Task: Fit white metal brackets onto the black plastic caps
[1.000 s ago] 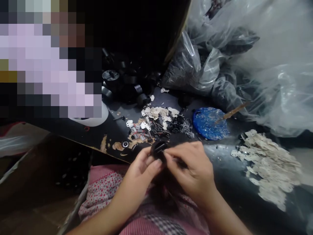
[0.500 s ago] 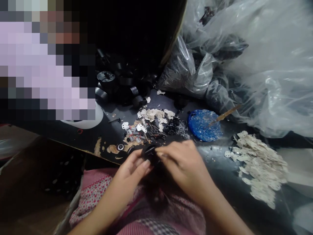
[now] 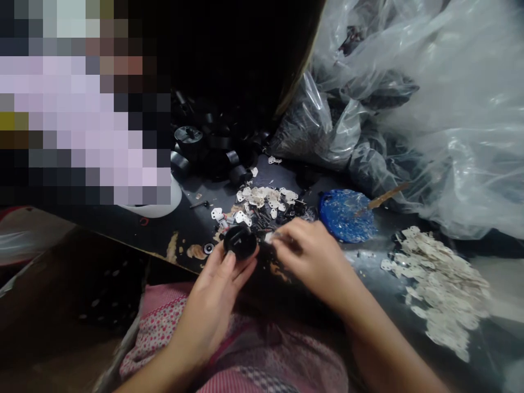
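Observation:
My left hand (image 3: 223,278) is closed around a round black plastic knob-like part (image 3: 240,242), its face with a raised bar turned up. Just to the right, my right hand (image 3: 307,248) pinches a small white piece (image 3: 269,237), whose shape is partly hidden by the fingertips. Beyond both hands lies a heap of small white plates with holes (image 3: 266,197). Dark springs (image 3: 264,220) and grey cylinders (image 3: 223,220) are scattered on the near side of that heap. A small ring-shaped part (image 3: 208,249) rests left of the knob-like part.
A blue lid (image 3: 347,215) with a smeared surface holds a wooden stick (image 3: 387,196). At right spreads a large pile of pale plates (image 3: 444,284). Black round parts (image 3: 213,139) crowd the back, beside clear plastic bags (image 3: 327,123). A blurred-out person sits at upper left, near a white container (image 3: 174,199).
My hands have drawn apart. The left has turned the black part's face upward and moved slightly up, while the right now shows a white piece at its fingertips. The view has shifted slightly.

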The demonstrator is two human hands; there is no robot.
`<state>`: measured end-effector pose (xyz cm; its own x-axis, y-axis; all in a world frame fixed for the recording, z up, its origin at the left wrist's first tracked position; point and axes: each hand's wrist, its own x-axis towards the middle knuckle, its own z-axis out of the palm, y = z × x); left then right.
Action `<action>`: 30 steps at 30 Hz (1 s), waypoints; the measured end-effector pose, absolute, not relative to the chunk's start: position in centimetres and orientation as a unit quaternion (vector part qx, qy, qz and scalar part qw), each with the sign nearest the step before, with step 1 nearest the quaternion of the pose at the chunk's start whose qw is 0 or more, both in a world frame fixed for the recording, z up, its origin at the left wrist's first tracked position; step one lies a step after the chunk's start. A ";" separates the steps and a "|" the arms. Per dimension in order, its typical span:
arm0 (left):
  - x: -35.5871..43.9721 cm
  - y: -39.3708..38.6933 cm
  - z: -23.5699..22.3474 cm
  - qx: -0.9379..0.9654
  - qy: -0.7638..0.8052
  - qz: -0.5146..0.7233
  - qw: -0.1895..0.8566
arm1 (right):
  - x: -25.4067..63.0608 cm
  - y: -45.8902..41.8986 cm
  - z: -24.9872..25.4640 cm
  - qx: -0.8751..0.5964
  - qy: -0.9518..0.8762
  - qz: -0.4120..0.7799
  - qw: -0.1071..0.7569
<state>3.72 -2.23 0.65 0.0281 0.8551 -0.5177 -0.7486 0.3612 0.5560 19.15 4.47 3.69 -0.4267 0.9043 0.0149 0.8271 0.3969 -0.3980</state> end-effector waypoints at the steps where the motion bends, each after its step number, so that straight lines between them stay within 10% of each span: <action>1: 3.7 -2.2 0.8 0.058 0.408 0.557 0.721 | 19.0 3.9 3.9 -0.507 -0.825 0.211 0.132; 11: 3.3 -2.1 1.0 0.060 0.413 0.522 0.744 | 19.1 0.8 2.9 -0.431 -0.829 0.216 0.283; 30: 3.8 -2.7 0.0 0.175 0.427 0.493 0.738 | 18.8 0.6 3.0 -0.423 -0.859 0.128 0.257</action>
<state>3.77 -2.74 0.00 0.1493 0.8767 -0.4573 -0.5777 0.4527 0.6792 18.81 0.57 2.97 -0.5093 0.7934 0.3333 0.6614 0.6087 -0.4383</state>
